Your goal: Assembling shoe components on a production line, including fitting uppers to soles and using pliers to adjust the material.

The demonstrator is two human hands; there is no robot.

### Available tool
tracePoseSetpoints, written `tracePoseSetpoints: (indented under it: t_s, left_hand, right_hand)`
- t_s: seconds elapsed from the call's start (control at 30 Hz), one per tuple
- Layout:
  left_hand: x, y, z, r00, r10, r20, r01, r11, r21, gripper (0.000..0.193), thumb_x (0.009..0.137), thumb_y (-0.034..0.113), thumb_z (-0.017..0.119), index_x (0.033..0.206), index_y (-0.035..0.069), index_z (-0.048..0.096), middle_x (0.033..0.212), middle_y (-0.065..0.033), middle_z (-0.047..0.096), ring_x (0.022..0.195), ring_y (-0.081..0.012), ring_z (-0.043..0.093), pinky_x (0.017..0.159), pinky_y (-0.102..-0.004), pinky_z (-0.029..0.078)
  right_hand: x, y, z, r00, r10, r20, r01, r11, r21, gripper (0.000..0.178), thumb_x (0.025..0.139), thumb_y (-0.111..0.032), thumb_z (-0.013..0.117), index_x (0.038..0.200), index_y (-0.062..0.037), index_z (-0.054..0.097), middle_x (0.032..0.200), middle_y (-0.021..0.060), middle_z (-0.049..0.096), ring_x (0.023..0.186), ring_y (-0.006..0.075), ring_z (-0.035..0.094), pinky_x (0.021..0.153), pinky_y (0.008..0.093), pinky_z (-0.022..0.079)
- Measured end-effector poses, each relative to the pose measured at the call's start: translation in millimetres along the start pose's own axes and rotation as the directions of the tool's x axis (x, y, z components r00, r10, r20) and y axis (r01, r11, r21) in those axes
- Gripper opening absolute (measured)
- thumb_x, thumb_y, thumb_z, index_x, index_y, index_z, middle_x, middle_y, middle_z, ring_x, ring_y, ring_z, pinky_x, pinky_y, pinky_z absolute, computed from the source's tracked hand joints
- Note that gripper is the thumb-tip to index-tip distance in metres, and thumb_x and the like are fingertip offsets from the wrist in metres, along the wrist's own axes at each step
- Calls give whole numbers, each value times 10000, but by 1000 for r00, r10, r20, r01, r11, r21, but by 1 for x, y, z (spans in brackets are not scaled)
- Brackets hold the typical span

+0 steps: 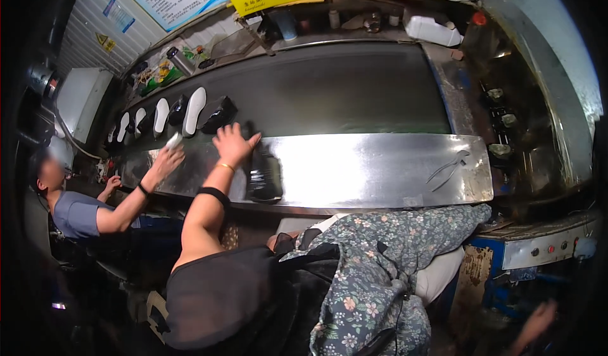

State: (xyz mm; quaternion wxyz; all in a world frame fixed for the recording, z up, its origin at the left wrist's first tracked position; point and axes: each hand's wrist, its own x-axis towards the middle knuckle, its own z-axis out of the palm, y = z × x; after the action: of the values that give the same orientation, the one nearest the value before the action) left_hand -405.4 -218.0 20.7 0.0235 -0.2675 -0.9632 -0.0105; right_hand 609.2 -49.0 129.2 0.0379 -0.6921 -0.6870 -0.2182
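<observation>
The dark conveyor belt (342, 90) runs across the view, carrying a row of white soles (194, 110) and black shoe pieces toward the left; in front of it lies the steel desk (380, 172), its near edge against the person's flowered lap. A black shoe (263, 177) stands on the desk just right of the left forearm, apart from the row on the belt. The left hand (233, 144) is above it, flat with fingers spread and holding nothing, over the seam between desk and belt. The right hand (537, 323) hangs low at the far right, blurred; whether it is open or closed I cannot tell. A co-worker's hand (166, 161) holds a small white piece beside the left one; pliers (451, 166) lie well to the right. The shoe looks light and soft in its upper with a glossy, perhaps slippery surface; I judge the firmer heel or collar the safest place to grip.
</observation>
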Motion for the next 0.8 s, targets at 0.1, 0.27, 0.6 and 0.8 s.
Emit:
tracePoseSetpoints:
  t_s: [0.1,0.27,0.6,0.8]
  left_hand:
    - [44,-63,1,713,-3,701,360,859,-363,965,755,538,755,1451,-15,376,1258,-158,612,1084,-264,615,905,-362,488]
    - [35,49,27,933,212,291,114,594,-797,1030,752,578,754,1441,-73,352,1377,-270,490,1287,-316,491,1051,-374,403]
    - [27,163,-21,-8,872,489,-990,61,-125,920,500,562,885,1266,139,599,1218,-191,611,1163,-361,565,993,-412,447]
    - [-76,122,-22,235,693,682,-595,657,-462,793,661,458,873,1205,-42,585,1044,-186,684,969,-257,660,867,-353,512]
  right_hand:
    - [-65,-129,89,982,-189,19,157,860,485,244,895,-51,601,1114,54,625,1144,232,637,1105,354,585,977,412,444]
    - [-147,-311,113,907,106,407,-385,595,705,214,916,-90,611,1082,33,668,1134,199,670,1054,319,638,948,377,475]
    - [-120,-381,47,975,3,221,-198,454,869,192,886,-58,610,1044,25,680,1047,197,688,991,319,666,887,361,503]
    - [-106,-425,22,967,-67,248,-212,335,918,188,900,-59,621,1053,24,690,962,160,722,897,175,688,791,292,522]
